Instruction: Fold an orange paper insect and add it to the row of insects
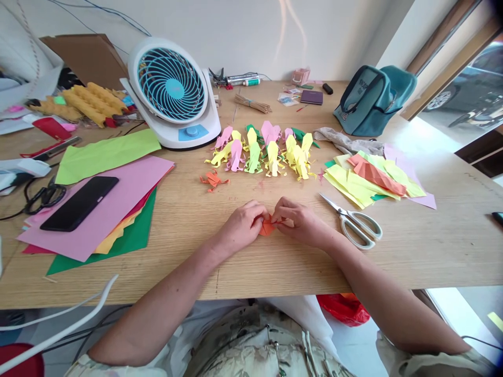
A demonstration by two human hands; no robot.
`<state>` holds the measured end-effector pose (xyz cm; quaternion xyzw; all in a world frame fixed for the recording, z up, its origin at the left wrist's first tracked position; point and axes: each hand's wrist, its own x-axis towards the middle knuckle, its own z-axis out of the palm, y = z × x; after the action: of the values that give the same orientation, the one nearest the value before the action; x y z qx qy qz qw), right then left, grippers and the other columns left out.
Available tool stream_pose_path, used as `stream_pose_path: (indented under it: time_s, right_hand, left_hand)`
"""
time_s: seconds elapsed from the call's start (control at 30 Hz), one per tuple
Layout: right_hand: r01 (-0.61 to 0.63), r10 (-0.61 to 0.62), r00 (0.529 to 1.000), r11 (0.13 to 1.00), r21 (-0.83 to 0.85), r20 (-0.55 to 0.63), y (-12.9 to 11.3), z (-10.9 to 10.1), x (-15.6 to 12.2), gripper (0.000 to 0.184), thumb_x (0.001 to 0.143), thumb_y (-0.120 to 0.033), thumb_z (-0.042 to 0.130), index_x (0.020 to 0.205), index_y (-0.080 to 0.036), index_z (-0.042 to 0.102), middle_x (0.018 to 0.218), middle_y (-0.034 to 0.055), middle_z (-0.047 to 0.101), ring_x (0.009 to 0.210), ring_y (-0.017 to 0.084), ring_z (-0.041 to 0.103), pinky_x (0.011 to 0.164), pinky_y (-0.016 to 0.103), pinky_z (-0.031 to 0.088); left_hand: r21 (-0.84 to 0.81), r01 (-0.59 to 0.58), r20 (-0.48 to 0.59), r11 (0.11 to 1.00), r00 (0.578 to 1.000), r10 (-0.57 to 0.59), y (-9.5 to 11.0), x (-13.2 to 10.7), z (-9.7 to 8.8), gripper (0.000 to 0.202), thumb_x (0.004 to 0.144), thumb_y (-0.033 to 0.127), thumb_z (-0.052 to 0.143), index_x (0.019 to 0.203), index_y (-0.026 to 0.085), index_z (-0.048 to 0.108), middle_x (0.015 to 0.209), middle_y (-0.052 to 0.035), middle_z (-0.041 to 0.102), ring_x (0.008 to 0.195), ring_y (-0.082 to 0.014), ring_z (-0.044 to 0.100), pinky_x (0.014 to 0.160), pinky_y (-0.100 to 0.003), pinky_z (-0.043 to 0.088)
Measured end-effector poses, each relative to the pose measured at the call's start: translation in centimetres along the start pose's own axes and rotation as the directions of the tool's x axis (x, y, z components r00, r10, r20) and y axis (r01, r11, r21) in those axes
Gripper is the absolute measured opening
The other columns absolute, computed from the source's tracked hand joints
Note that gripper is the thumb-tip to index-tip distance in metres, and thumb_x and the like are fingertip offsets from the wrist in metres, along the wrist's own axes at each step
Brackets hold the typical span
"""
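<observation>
Between my two hands is a small piece of folded orange paper [267,228], low over the wooden table [243,267]. My left hand [248,220] pinches its left side. The fingers of my right hand [295,220] are closed on its right side. Parts of the paper are hidden behind my fingers. An orange origami figure [213,180] with thin legs lies beyond my left hand. Further back stand several origami figures [273,157] in yellow, pink and green. White-handled scissors [359,225] lie to the right of my right hand, blades pointing away.
Left, a black phone [80,203] rests on stacked coloured paper [137,173]. Behind stands a white fan [171,84]. On the right are loose paper pieces [349,183], a grey cloth [346,141] and a teal bag [369,104]. A red plastic bag [346,311] shows below the front edge.
</observation>
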<state>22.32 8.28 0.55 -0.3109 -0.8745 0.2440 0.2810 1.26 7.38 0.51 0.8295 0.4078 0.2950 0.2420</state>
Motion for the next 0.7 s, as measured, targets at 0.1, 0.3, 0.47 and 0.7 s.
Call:
stream_pose_path:
  time_s: [0.1,0.3,0.47,0.7]
  right_hand:
    - [0.026,-0.021,0.997,0.998,-0.061,0.077,-0.3,0.2,-0.3,0.012,0.089,-0.009,0.058,0.087,-0.019,0.063,0.09,0.0035,0.058,0.08,0.014,0.058,0.072,0.025,0.044]
    - [0.06,-0.046,0.99,0.993,-0.106,0.133,-1.0,0.3,-1.2,0.014,0.093,-0.01,0.053,0.098,-0.018,0.063,0.097,0.0071,0.063,0.085,0.016,0.06,0.077,0.028,0.047]
    - [0.14,-0.107,0.983,0.963,-0.23,0.151,-1.2,0.3,-1.9,0.017,0.098,-0.017,0.048,0.107,-0.018,0.063,0.1,0.0101,0.065,0.09,0.02,0.058,0.081,0.033,0.047]
    - [0.16,-0.153,0.987,0.915,-0.37,0.049,-1.2,0.9,-2.4,0.018,0.098,-0.014,0.045,0.098,-0.017,0.062,0.092,0.0095,0.065,0.083,0.02,0.058,0.076,0.033,0.046]
  left_hand:
    - [0.109,-0.044,0.036,0.993,0.999,0.04,-0.1,-0.3,0.1,0.025,0.081,0.0,0.05,0.081,0.017,0.068,0.101,-0.0065,0.064,0.098,-0.0198,0.06,0.091,-0.034,0.047]
    - [0.144,-0.094,0.108,0.985,0.991,0.079,0.3,-1.0,-0.3,0.024,0.083,0.002,0.052,0.088,0.018,0.069,0.102,-0.0059,0.064,0.101,-0.0206,0.058,0.091,-0.035,0.048]
    - [0.129,-0.085,0.104,0.988,0.992,0.072,0.0,-1.6,-0.2,0.021,0.089,0.005,0.051,0.097,0.018,0.065,0.108,-0.0065,0.062,0.105,-0.0197,0.058,0.094,-0.034,0.048]
    - [0.197,0.028,-0.029,0.98,0.999,-0.023,-0.2,-1.8,0.3,0.037,0.082,0.018,0.07,0.117,0.018,0.057,0.114,-0.0078,0.064,0.109,-0.0251,0.058,0.097,-0.041,0.048]
